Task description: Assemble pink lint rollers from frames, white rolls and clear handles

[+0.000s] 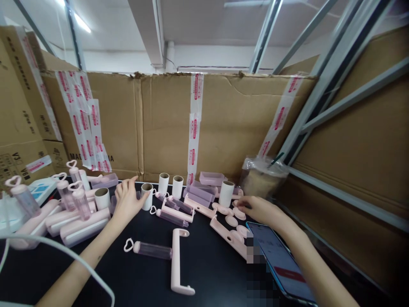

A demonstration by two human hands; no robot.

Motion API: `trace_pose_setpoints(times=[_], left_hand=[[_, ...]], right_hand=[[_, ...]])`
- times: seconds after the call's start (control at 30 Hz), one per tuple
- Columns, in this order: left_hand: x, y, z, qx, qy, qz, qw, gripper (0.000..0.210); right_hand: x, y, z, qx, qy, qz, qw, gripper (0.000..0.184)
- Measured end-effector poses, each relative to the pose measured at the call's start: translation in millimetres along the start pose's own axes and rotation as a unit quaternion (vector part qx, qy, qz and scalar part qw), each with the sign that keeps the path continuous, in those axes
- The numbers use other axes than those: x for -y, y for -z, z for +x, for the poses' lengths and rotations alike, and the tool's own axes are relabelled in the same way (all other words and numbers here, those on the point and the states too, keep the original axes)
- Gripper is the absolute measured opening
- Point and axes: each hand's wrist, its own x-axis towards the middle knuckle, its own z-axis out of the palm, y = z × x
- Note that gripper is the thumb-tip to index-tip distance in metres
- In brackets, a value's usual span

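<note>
My left hand [128, 199] is open, its thumb spread towards a white lint roll [147, 202] with a brown cardboard core. The thumb overlaps the roll's edge; whether it touches, I cannot tell. My right hand [253, 207] has its fingers curled down and closed on a pink round cap [239, 214] among several such caps. In front lies a pink U-shaped roller frame [176, 262], with a clear pink handle [155, 250] ending in a heart-shaped loop against its middle. More frames and handles [171, 218] lie behind it.
Finished-looking pink lint rollers [84, 226] crowd the left side. Translucent purple covers [201, 194] lie at the back, by another white roll [226, 194]. A phone [281, 262] lies under my right forearm. A white cable [73, 253] loops across the lower left. A cardboard wall [166, 128] stands behind.
</note>
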Motion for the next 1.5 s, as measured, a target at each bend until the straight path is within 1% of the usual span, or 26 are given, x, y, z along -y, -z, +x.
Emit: trace_pose_setpoints(times=[0.07,0.13,0.2,0.27,0.33,0.4,0.5,0.57,0.6,0.63,0.7,0.73,0.8,0.87,0.9,0.97,1.07,1.17,1.2,1.27,1.37,1.43,1.5], left_hand=[[4.8,-12.8,6.2,-0.025,0.037,0.011,0.999,0.059],[8.0,-25.5,7.7,-0.027,0.057,0.01,0.998,0.066],[9.5,-34.4,6.9,-0.022,0.061,0.001,0.998,0.059],[9.2,-37.2,5.8,-0.016,0.052,-0.013,0.998,0.046],[7.3,-33.4,4.5,-0.016,0.032,-0.033,0.999,0.037],[3.0,-24.3,1.9,-0.027,0.007,-0.059,0.998,0.035],[-9.6,-6.4,-7.9,-0.056,-0.026,-0.098,0.993,0.039],[-22.8,3.9,-18.1,-0.059,-0.05,-0.132,0.988,0.04],[-30.5,7.8,-23.7,-0.049,-0.065,-0.158,0.984,0.04],[-38.6,10.6,-29.3,-0.032,-0.079,-0.198,0.977,0.041],[-54.8,13.0,-39.4,0.021,-0.097,-0.267,0.959,0.042],[-62.1,13.0,-43.6,0.052,-0.102,-0.298,0.948,0.043],[-73.2,11.1,-50.3,0.105,-0.114,-0.336,0.929,0.044],[-78.4,8.1,-55.4,0.133,-0.128,-0.344,0.92,0.046],[-78.9,6.5,-57.4,0.136,-0.134,-0.337,0.922,0.047],[-76.7,3.9,-61.0,0.137,-0.142,-0.313,0.929,0.048],[-71.1,2.1,-64.3,0.126,-0.158,-0.286,0.937,0.048],[-68.2,2.0,-65.1,0.121,-0.173,-0.279,0.937,0.047],[-67.9,2.0,-65.0,0.123,-0.172,-0.28,0.936,0.045],[-67.6,1.7,-64.8,0.13,-0.16,-0.29,0.935,0.042],[-66.7,0.3,-65.7,0.136,-0.133,-0.318,0.929,0.042],[-65.5,-1.3,-67.3,0.139,-0.128,-0.326,0.926,0.043],[-64.4,-3.7,-69.3,0.145,-0.133,-0.323,0.926,0.039]], right_hand=[[-3.5,-7.3,5.9,0.035,0.009,-0.015,0.999,0.007],[-5.0,-18.1,8.5,0.068,0.02,-0.03,0.997,0.006],[-6.2,-30.3,8.6,0.084,0.025,-0.043,0.995,0.007],[-8.1,-40.6,8.1,0.091,0.027,-0.048,0.994,0.008],[-10.5,-46.0,7.9,0.095,0.029,-0.043,0.994,0.008],[-11.9,-44.5,7.1,0.095,0.034,-0.028,0.994,0.011],[-5.1,-29.2,1.6,0.089,0.047,0.0,0.995,0.02],[10.2,-14.4,-6.4,0.078,0.074,0.044,0.993,0.029],[21.8,-7.3,-11.5,0.07,0.096,0.079,0.99,0.033],[35.6,-1.5,-17.3,0.059,0.131,0.154,0.978,0.034],[67.7,5.2,-29.7,0.032,0.188,0.3,0.935,0.03],[84.1,5.8,-36.1,0.017,0.207,0.353,0.912,0.028],[112.6,2.3,-48.2,0.009,0.22,0.434,0.874,0.024],[131.2,-5.0,-58.6,0.026,0.23,0.467,0.853,0.023],[136.2,-9.1,-62.9,0.033,0.235,0.47,0.85,0.023],[139.4,-17.1,-69.2,0.037,0.241,0.46,0.854,0.026],[136.0,-28.0,-73.5,0.032,0.236,0.455,0.858,0.025],[133.8,-37.8,-75.0,0.03,0.236,0.459,0.856,0.023],[133.7,-40.8,-75.6,0.025,0.241,0.449,0.86,0.022],[133.7,-46.0,-76.8,-0.001,0.26,0.4,0.879,0.026],[131.6,-51.3,-78.7,-0.059,0.308,0.286,0.905,0.039],[129.5,-53.3,-79.9,-0.085,0.337,0.234,0.908,0.046],[128.9,-54.5,-81.5,-0.087,0.353,0.21,0.908,0.049]])
